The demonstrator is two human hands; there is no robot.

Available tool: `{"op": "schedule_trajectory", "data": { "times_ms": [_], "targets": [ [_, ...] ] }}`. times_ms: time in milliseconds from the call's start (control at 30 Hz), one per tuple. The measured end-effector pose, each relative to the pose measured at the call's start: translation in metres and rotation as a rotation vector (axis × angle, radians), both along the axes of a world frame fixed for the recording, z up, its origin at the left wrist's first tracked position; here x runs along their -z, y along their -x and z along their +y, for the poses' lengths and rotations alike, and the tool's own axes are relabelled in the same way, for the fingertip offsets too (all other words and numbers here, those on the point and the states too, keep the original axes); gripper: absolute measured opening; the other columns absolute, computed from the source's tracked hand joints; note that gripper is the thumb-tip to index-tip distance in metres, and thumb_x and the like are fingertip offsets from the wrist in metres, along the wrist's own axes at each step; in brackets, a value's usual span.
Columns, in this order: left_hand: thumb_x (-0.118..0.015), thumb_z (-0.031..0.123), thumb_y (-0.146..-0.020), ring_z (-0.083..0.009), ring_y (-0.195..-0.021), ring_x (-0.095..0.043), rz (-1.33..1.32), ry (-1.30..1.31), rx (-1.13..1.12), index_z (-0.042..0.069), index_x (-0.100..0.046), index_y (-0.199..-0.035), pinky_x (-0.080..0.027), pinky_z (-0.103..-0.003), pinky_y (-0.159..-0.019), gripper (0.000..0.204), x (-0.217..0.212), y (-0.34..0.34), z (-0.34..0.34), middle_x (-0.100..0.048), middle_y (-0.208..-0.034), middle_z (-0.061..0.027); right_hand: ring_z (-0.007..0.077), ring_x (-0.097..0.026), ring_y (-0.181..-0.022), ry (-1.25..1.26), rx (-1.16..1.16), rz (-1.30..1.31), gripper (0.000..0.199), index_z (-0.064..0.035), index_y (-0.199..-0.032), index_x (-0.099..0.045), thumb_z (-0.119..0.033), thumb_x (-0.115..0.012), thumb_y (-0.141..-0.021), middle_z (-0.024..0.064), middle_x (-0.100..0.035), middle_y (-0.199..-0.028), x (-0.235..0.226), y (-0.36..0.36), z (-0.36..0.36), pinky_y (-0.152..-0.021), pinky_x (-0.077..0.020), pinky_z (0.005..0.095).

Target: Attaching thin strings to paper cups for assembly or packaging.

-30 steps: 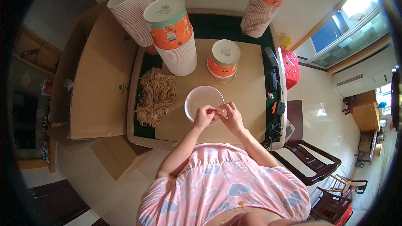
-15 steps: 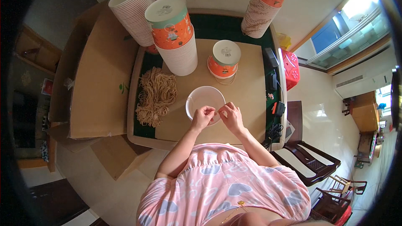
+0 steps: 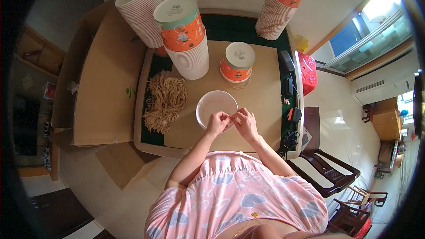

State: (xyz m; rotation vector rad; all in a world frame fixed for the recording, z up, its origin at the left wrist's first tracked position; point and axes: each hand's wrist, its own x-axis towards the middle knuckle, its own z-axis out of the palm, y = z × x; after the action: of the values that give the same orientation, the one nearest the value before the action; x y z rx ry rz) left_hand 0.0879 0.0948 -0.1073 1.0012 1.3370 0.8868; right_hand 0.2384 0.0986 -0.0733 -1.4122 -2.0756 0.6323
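A white paper bucket (image 3: 212, 98) stands upright on the cardboard sheet in front of me, its open mouth facing up. A bit of thin cord shows at its left rim. Over the bucket's near right rim, my left hand (image 3: 218, 122) and my right hand (image 3: 245, 123) meet fingertip to fingertip. Both are closed in a pinch on a thin, light cord, mostly hidden by the fingers. To the left lies a heap of tan cords (image 3: 166, 99). Beyond the bucket, an orange and green paper bucket (image 3: 237, 64) sits upside down with a cord hanging at its side.
Tall stacks of nested paper buckets rise at the back left (image 3: 188, 53) and back right (image 3: 279, 11). Black adapters and cables (image 3: 290, 139) lie along the table's right edge. A large cardboard box (image 3: 106, 79) stands at the left, a dark chair (image 3: 325, 170) at the right.
My left hand has shifted slightly right, so the fingertips of both hands are closer together. The bucket and everything around it stay in place.
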Motion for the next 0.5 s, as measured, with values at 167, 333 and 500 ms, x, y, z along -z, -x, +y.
{"op": "schedule_trajectory", "data": {
  "times_ms": [167, 333, 500],
  "targets": [
    [-0.058, 0.005, -0.081, -0.0066, -0.053, -0.055, -0.067, 0.1, -0.018, 0.003, -0.061, -0.082, -0.044, -0.02, -0.044, 0.004, -0.005, 0.004, -0.002, -0.063, -0.071, -0.0025, 0.0254, -0.057, -0.075, -0.02, 0.01, 0.006, 0.003, -0.0111, -0.078, -0.063, -0.011, -0.064, -0.075, 0.0067, -0.057, -0.082, 0.0, -0.002, 0.0, -0.069, -0.0425, 0.0366],
    [-0.059, 0.008, -0.082, -0.0056, -0.053, -0.054, -0.214, 0.197, -0.017, 0.004, -0.06, -0.085, -0.043, -0.018, -0.045, 0.005, -0.013, 0.009, -0.003, -0.063, -0.072, -0.0021, 0.0245, -0.056, -0.065, -0.074, -0.049, 0.064, 0.004, -0.0085, -0.078, -0.063, -0.009, -0.065, -0.074, 0.0082, -0.058, -0.082, -0.008, -0.001, 0.003, -0.061, -0.0449, 0.0357],
    [-0.059, 0.008, -0.083, -0.0064, -0.053, -0.054, -0.22, 0.109, -0.075, 0.004, -0.06, -0.089, -0.042, -0.02, -0.044, 0.007, -0.024, 0.009, -0.005, -0.063, -0.072, -0.0027, 0.025, -0.058, -0.079, 0.1, -0.032, 0.095, 0.006, -0.0106, -0.08, -0.064, -0.014, -0.065, -0.075, 0.0067, -0.058, -0.085, -0.005, -0.002, 0.002, -0.069, -0.0423, 0.037]
  ]
}}
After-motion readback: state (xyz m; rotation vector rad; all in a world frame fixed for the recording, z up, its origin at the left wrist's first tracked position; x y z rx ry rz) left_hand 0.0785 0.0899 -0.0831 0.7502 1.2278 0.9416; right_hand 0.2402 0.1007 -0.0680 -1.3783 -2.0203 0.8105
